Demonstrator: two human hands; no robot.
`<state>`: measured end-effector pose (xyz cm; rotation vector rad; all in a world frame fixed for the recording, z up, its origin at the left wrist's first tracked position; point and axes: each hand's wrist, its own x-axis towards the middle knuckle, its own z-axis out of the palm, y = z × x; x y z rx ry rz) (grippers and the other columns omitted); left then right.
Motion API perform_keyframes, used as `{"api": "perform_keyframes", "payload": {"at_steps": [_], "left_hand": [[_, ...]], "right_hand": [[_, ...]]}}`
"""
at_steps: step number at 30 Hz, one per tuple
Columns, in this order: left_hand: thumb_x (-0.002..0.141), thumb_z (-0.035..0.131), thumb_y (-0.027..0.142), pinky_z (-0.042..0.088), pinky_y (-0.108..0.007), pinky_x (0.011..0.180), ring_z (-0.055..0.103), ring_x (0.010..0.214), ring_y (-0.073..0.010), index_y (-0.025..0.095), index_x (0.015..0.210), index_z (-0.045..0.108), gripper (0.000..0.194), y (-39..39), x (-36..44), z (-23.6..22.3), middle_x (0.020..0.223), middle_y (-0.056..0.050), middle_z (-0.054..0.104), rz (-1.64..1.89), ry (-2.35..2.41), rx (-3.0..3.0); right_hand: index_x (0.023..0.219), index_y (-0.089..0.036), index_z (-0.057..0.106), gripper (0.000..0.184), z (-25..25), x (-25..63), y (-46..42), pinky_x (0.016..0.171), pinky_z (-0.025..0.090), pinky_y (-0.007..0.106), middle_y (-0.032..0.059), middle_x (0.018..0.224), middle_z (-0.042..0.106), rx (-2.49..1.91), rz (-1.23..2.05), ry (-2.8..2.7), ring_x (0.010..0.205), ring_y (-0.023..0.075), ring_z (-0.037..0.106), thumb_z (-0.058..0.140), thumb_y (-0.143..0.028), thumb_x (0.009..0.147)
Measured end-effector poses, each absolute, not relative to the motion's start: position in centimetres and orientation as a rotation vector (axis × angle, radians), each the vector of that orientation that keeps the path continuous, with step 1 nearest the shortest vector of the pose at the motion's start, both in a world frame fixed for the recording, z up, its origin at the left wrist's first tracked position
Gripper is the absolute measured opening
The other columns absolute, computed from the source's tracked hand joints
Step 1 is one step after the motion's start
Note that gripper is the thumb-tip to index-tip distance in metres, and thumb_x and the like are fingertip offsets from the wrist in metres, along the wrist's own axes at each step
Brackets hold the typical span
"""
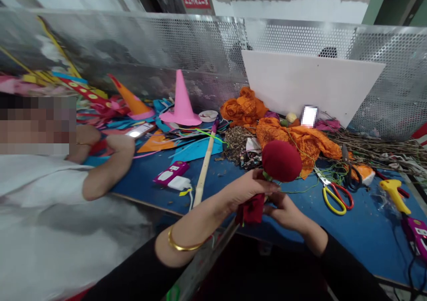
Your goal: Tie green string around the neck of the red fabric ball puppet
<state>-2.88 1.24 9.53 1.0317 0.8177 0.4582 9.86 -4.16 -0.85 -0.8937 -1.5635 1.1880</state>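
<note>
Above the near part of the blue counter (365, 234), a red cloth-covered ball (282, 160) is held up, its rounded top toward one o'clock and its neck toward seven, where dark red cloth (251, 211) hangs below the fingers. The step in hand looks like working at that gathered neck, where a bit of green string (266, 175) shows just under the ball. A next move there would call for a firm hold by one hand, leaving the other free to handle string or cloth.

The left hand (256, 187) is closed around the neck, its fingers wrapped just beneath the ball. The right hand (282, 209) comes in from four o'clock, narrow, with fingers and thumb curled against the underside of the neck; whether they pinch it or only touch it cannot be told.

From the ball, crumpled orange cloth (313, 140) lies at two o'clock, scissors with red and yellow handles (334, 201) at four, and a pink cone hat (182, 100) at ten.
</note>
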Motion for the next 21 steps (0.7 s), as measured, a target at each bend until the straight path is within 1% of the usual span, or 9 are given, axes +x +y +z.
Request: {"api": "perform_keyframes", "payload": {"at_steps": [1, 3, 5, 8, 11, 14, 16, 19, 21], "left_hand": [[0.045, 0.085, 0.018, 0.033, -0.019, 0.047, 0.043, 0.047, -0.0060, 0.013, 0.059, 0.064, 0.026, 1.4, -3.2, 9.3, 0.049, 0.005, 0.056, 0.473, 0.821, 1.008], [0.045, 0.086, 0.019, 0.034, -0.019, 0.048, 0.045, 0.048, -0.0066, 0.012, 0.060, 0.066, 0.025, 1.8, -4.2, 8.9, 0.050, 0.004, 0.058, 0.488, 0.850, 0.995], [0.048, 0.086, 0.020, 0.033, -0.019, 0.048, 0.047, 0.049, -0.0067, 0.011, 0.068, 0.071, 0.027, 2.1, -5.2, 8.3, 0.057, 0.001, 0.064, 0.487, 0.877, 1.007], [0.051, 0.086, 0.022, 0.034, -0.020, 0.047, 0.047, 0.049, -0.0060, 0.010, 0.080, 0.074, 0.034, 2.1, -6.0, 7.1, 0.070, -0.002, 0.071, 0.451, 0.860, 1.006], [0.051, 0.085, 0.022, 0.034, -0.020, 0.048, 0.048, 0.049, -0.0066, 0.010, 0.078, 0.071, 0.032, 1.7, -5.9, 5.7, 0.062, 0.000, 0.066, 0.414, 0.801, 0.981], [0.052, 0.085, 0.022, 0.031, -0.020, 0.045, 0.045, 0.044, -0.0061, 0.011, 0.078, 0.067, 0.034, 1.1, -5.5, 4.4, 0.053, 0.005, 0.056, 0.411, 0.756, 0.941], [0.054, 0.084, 0.023, 0.030, -0.020, 0.044, 0.044, 0.043, -0.0057, 0.011, 0.082, 0.064, 0.036, 0.7, -5.4, 3.7, 0.053, 0.006, 0.054, 0.414, 0.740, 0.901], [0.053, 0.083, 0.021, 0.029, -0.020, 0.044, 0.042, 0.043, -0.0047, 0.012, 0.082, 0.060, 0.038, 0.2, -5.4, 2.9, 0.054, 0.007, 0.051, 0.439, 0.685, 0.815], [0.053, 0.083, 0.022, 0.028, -0.020, 0.044, 0.041, 0.043, -0.0042, 0.013, 0.082, 0.057, 0.039, -0.2, -5.6, 2.4, 0.056, 0.007, 0.049, 0.431, 0.630, 0.766]], "right_hand": [[0.085, -0.018, 0.067, 0.043, -1.0, 9.6, -4.6, 0.065, 0.050, 0.028, 0.0019, 0.067, 0.063, -0.915, 1.233, -1.548, 0.063, 0.0157, 0.060, 0.050, -0.057, 0.090], [0.072, -0.017, 0.065, 0.047, -0.8, 10.2, -5.7, 0.058, 0.044, 0.026, -0.0001, 0.058, 0.055, -0.977, 1.148, -1.530, 0.054, 0.0124, 0.052, 0.040, -0.050, 0.097], [0.071, -0.018, 0.064, 0.044, -0.3, 11.2, -6.7, 0.067, 0.045, 0.029, 0.0026, 0.067, 0.057, -0.968, 0.941, -1.486, 0.066, 0.0151, 0.056, 0.041, -0.044, 0.098], [0.075, -0.021, 0.069, 0.036, 0.4, 11.6, -7.5, 0.089, 0.044, 0.039, 0.0081, 0.091, 0.060, -0.856, 0.759, -1.347, 0.099, 0.0235, 0.057, 0.047, -0.037, 0.096], [0.074, -0.023, 0.071, 0.033, 0.8, 10.5, -7.6, 0.096, 0.042, 0.044, 0.0079, 0.102, 0.061, -0.715, 0.776, -1.104, 0.107, 0.0253, 0.056, 0.048, -0.036, 0.095], [0.068, -0.024, 0.066, 0.034, 1.2, 9.3, -7.1, 0.088, 0.047, 0.042, 0.0036, 0.080, 0.060, -0.590, 0.915, -0.877, 0.090, 0.0213, 0.061, 0.051, -0.041, 0.093], [0.059, -0.023, 0.058, 0.038, 1.5, 9.0, -6.8, 0.081, 0.049, 0.040, -0.0006, 0.064, 0.051, -0.558, 1.006, -0.785, 0.071, 0.0173, 0.059, 0.054, -0.045, 0.091], [0.050, -0.020, 0.044, 0.048, 1.9, 9.4, -6.6, 0.064, 0.048, 0.032, -0.0049, 0.051, 0.035, -0.548, 1.114, -0.724, 0.048, 0.0111, 0.043, 0.054, -0.045, 0.089], [0.048, -0.019, 0.041, 0.049, 1.8, 10.0, -6.8, 0.052, 0.040, 0.028, -0.0061, 0.048, 0.030, -0.564, 1.187, -0.761, 0.041, 0.0090, 0.032, 0.053, -0.043, 0.089]]}}
